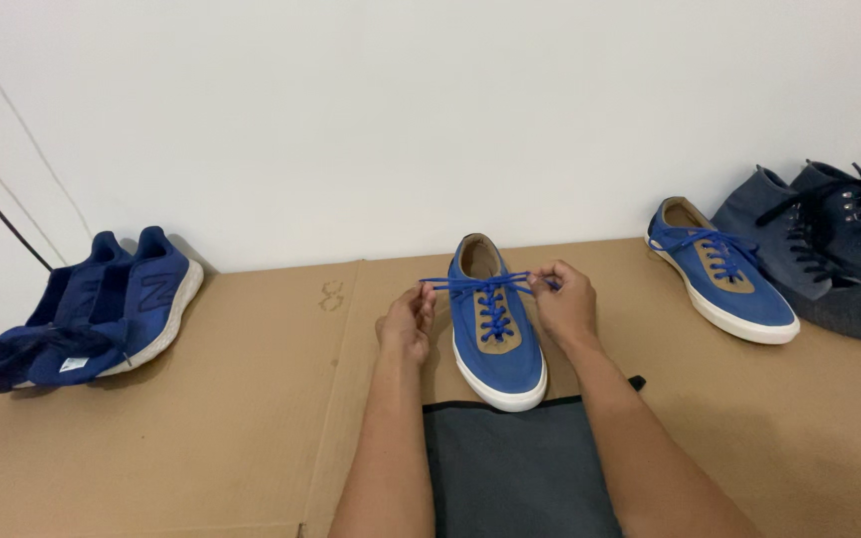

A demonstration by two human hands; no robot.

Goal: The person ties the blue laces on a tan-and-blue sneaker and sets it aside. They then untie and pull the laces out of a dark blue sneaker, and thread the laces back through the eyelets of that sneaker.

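Closest to me, a dark grey cloth point(515, 468) lies flat on the cardboard sheet point(201, 418), right between my forearms. Just past its far edge sits the blue shoe point(495, 334) with the tan tongue and white sole, toe pointing back at me, dead centre. My left hand point(408, 324) is on the shoe's left side, fingers curled and pinched on one end of the blue lace point(485, 284). My right hand point(562, 302) is on the other side, pinched shut on the other end, so the lace runs taut and level across the top of the shoe between both fists. Below that the lace criss-crosses down the tongue.

Further out on the right, the matching blue shoe point(719, 271) rests at an angle, laced, and just beside it a pair of dark grey high-tops point(819, 254) with loose dark laces. Well off to the left, a pair of navy trainers point(112, 304) lies on its side at the cardboard's edge. Behind it all, a plain white wall point(401, 120).
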